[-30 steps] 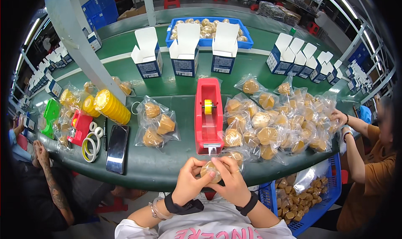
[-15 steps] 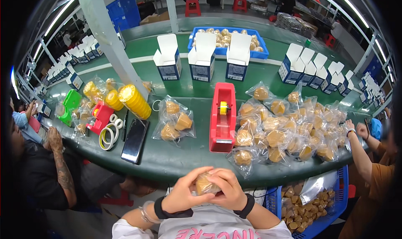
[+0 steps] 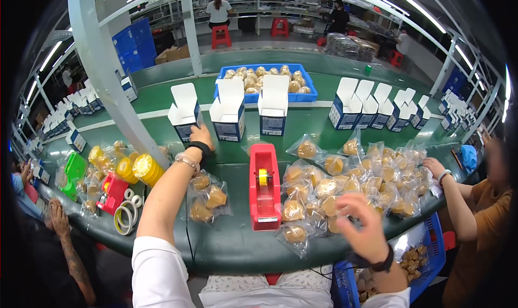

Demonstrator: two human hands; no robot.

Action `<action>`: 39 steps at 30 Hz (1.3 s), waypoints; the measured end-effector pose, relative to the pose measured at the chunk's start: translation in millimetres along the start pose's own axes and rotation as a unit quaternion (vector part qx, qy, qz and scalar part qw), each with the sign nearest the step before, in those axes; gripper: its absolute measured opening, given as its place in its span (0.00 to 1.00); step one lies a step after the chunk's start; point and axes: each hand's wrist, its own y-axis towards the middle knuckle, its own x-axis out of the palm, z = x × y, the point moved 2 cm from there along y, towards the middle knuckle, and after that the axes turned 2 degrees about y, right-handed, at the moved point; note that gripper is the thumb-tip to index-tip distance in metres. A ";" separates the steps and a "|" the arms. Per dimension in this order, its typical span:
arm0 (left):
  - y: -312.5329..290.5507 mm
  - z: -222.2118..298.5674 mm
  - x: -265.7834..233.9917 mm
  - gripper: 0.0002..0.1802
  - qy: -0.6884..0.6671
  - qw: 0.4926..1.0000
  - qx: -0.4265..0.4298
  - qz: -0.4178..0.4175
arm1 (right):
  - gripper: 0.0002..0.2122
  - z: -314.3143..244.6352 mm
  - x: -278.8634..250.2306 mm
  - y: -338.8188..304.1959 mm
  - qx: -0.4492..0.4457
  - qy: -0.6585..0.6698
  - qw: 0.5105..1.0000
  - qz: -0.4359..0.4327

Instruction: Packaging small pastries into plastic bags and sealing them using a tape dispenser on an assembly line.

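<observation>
1. Head view: A small open carton (image 3: 186, 113), dark blue with pale printing outside and white within, stands upright on the green bench (image 3: 232, 254), its white flap raised, leftmost in a group of three.
2. Head view: Tan, faceted pieces (image 3: 326, 187) in clear, crinkled plastic bags form a wide heap to the right of a red tape dispenser (image 3: 263, 157).
3. Head view: With the hands well apart, the left hand (image 3: 202, 137) is stretched out to the carton, fingers at its lower front corner; whether they grip it cannot be told.
4. Head view: The right hand (image 3: 362, 227), blurred, is raised before the heap's near side, fingers loosely curled, thumb clear of them; contact with a bag cannot be told.
</observation>
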 end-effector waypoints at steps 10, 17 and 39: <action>-114.0 56.3 -131.1 0.28 -0.237 0.931 0.274 0.050 | 0.14 159.9 -5.3 179.5 -0.033 -0.369 0.915 -0.160; -327.2 5.3 -165.1 0.24 -0.269 0.864 0.424 -0.047 | 0.05 31.5 -9.6 140.1 -0.006 -0.217 0.964 -0.156; -432.3 22.4 -48.0 0.05 -0.407 0.883 0.215 0.090 | 0.14 30.3 154.4 -100.0 -0.015 -0.191 0.978 0.077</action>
